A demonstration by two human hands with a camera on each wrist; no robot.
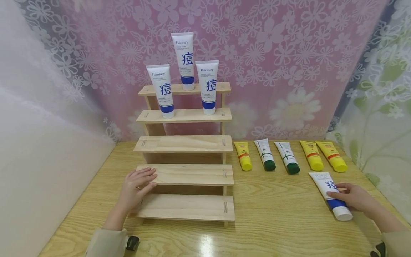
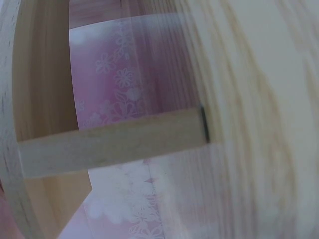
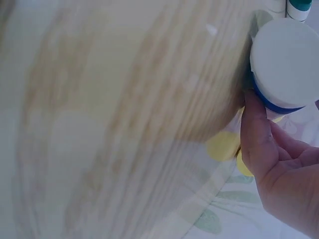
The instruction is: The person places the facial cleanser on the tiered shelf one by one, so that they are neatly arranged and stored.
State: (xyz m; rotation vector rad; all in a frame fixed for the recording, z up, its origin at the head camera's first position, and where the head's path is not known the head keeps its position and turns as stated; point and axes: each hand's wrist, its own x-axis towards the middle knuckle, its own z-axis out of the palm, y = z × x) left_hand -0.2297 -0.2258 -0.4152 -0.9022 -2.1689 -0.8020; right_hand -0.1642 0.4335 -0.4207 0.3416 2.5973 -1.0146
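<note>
My right hand (image 1: pixel 356 200) grips a white and blue squeeze tube (image 1: pixel 325 185) by its side, thumb across the front, at the right of the table. Its white cap (image 3: pixel 286 62) faces the camera in the right wrist view. My left hand (image 1: pixel 135 187) rests at the left end of the second-lowest step of a wooden step shelf (image 1: pixel 186 208), fingers extended over the board. Three matching tubes stand cap down on the shelf: one on the top step (image 1: pixel 183 48), two on the step below, left (image 1: pixel 159 84) and right (image 1: pixel 207 76). The left wrist view shows only shelf boards and backdrop.
Along the back of the wooden table (image 1: pixel 266 214) lie a yellow tube (image 1: pixel 243 155), two white and green tubes (image 1: pixel 264 153) and two more yellow tubes (image 1: pixel 311 154). A flowered curtain (image 1: pixel 273 71) hangs behind; a white wall (image 1: pixel 48 135) stands at the left.
</note>
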